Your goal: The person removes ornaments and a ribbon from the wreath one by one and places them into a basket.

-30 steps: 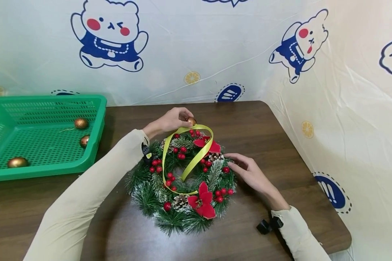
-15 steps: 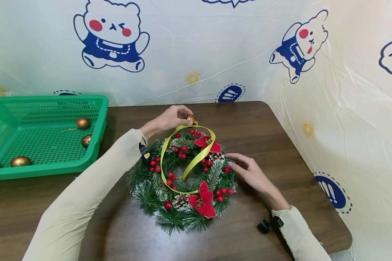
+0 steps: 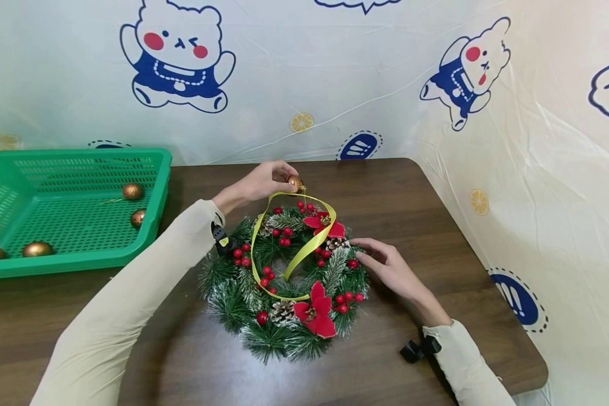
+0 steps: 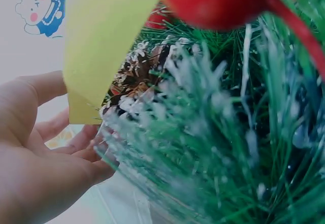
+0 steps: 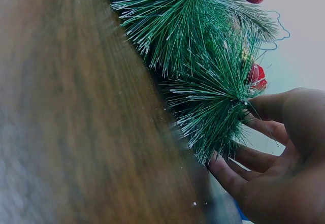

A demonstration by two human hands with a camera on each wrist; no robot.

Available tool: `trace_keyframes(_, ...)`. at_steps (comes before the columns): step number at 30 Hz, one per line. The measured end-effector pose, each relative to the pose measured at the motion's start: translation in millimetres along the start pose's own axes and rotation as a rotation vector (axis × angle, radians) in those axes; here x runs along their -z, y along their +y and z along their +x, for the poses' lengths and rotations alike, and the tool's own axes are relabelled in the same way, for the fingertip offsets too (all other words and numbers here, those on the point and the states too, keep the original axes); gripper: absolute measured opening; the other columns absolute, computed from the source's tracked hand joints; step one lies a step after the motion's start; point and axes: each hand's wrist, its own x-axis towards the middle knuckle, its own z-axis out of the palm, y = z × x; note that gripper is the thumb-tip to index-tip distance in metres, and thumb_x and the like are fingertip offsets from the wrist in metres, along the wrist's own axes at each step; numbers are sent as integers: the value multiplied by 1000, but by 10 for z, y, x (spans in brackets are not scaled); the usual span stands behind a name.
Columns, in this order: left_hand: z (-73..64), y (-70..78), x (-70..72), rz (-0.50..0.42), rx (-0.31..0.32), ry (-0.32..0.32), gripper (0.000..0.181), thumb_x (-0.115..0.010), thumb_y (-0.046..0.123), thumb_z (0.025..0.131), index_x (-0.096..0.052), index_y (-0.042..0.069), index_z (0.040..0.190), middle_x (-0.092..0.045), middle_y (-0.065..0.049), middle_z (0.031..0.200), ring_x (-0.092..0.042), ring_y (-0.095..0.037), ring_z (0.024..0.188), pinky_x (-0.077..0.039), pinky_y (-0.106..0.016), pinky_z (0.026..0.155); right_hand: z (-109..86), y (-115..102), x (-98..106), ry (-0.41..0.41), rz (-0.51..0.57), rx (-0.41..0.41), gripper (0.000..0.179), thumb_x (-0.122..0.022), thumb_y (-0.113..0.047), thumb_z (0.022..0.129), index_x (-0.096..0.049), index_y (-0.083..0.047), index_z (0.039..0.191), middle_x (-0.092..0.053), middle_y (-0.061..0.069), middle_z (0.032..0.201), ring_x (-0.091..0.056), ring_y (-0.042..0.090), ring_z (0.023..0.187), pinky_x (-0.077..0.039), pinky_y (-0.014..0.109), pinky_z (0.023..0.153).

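A green wreath (image 3: 228,310) with red berries, pinecones and red flowers lies on the table. A yellow ribbon (image 3: 309,246) loops up over its middle. At the wreath's far side, my left hand (image 3: 261,181) pinches a copper-coloured bauble (image 3: 295,182) by its round body. A thin string runs down from the bauble's cap toward the greenery. In the left wrist view, ribbon and needles hide the bauble from sight. My right hand (image 3: 398,276) grips the wreath's right edge; in the right wrist view its thumb and fingers (image 5: 269,107) take hold of the needle tips.
A green plastic basket (image 3: 154,208) stands on the left of the wooden table (image 3: 416,208), with several copper and gold baubles (image 3: 132,192) inside. A patterned sheet (image 3: 264,73) hangs behind and to the right of the table.
My left hand has drawn the bauble slightly back and to the left, away from the wreath. My right hand keeps its place at the edge. The head view has shifted a little left.
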Motion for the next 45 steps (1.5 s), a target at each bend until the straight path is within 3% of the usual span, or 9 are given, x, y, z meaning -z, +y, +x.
trace_keyframes(11,-66,-14,56,20,-21,-3,40,-70,16,94,-59,1,129,-57,-19,127,-51,-33,125,-44,-51,99,-3,18,10,-3,-6,-6,32,-58,-27,102,-62,-21,134,-62,0,132,-58,22,117,-49,36,98)
trace_keyframes(19,-132,-81,97,31,-1,-1,41,-73,14,91,-60,2,128,-55,-17,129,-53,-32,122,-46,-50,98,0,21,12,-8,4,-13,32,-57,-26,103,-62,-22,133,-62,0,132,-58,21,117,-48,44,100)
trace_keyframes(32,-258,-90,152,-54,2,-8,40,-72,17,92,-61,4,128,-60,-14,126,-55,-29,120,-43,-51,101,-3,22,12,-8,2,-20,32,-57,-26,103,-61,-22,134,-62,0,132,-58,22,117,-48,40,99)
trace_keyframes(45,-278,-95,130,-132,-30,19,40,-70,21,94,-60,4,129,-60,-13,129,-56,-29,121,-41,-52,105,11,0,16,-11,3,-17,32,-58,-28,102,-62,-23,134,-62,-1,132,-58,19,116,-49,36,98)
